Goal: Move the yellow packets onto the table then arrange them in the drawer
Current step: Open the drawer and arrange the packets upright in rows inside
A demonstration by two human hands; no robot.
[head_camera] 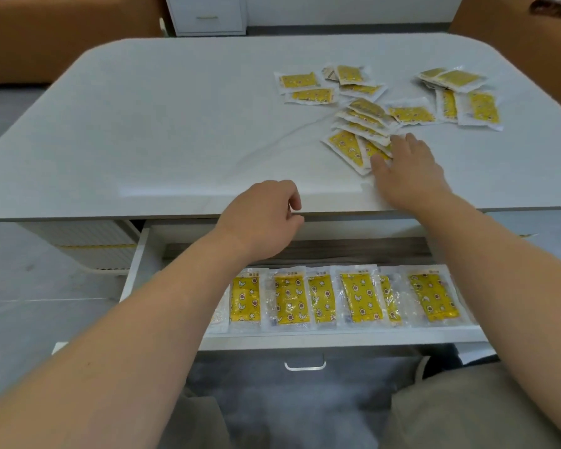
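Head view: right hand [405, 170] flat on table packets [357, 147], perhaps unclenched; left hand [259, 218] loosely curled, empty, above drawer [337, 340].

Six yellow packets [361, 301] are showing in the drawer [337, 340], with one more pale packet [219, 314] peeking out by the forearm. Roughly fourteen yellow packets [412, 114] are lying on the tabletop [175, 124]; overlaps are blocking an exact count. Two hands are showing.
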